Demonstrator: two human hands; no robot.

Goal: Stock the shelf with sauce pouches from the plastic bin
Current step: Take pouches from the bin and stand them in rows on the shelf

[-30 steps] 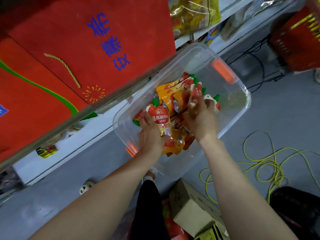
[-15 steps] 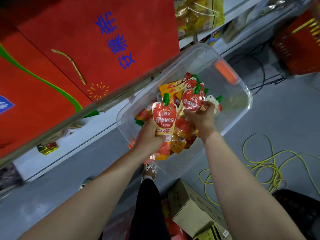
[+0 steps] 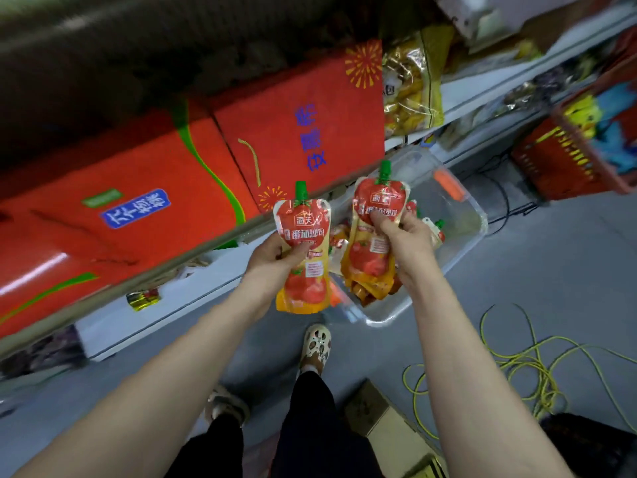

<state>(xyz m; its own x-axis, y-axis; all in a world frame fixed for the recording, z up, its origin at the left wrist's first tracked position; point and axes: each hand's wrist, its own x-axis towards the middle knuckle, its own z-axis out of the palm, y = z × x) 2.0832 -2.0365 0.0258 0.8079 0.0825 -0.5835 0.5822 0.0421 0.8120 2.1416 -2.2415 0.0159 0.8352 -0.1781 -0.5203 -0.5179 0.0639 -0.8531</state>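
"海天" and "番茄沙司" are printed on the left sauce pouch (image 3: 304, 231); the same is partly seen, blurred, on the right sauce pouch (image 3: 379, 198). Blue characters on the red boxes (image 3: 282, 108) cannot be read.

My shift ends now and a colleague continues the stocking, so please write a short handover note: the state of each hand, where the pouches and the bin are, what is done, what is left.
Left hand grips one sauce pouch, green cap up.
Right hand grips a bundle of pouches.
Both are held above the clear plastic bin on the floor beside the shelf.
More pouches lie in the bin.
Done: these pouches are picked out.
Left: set them on the shelf, then take the others. No sauce pouch shows on the shelf.
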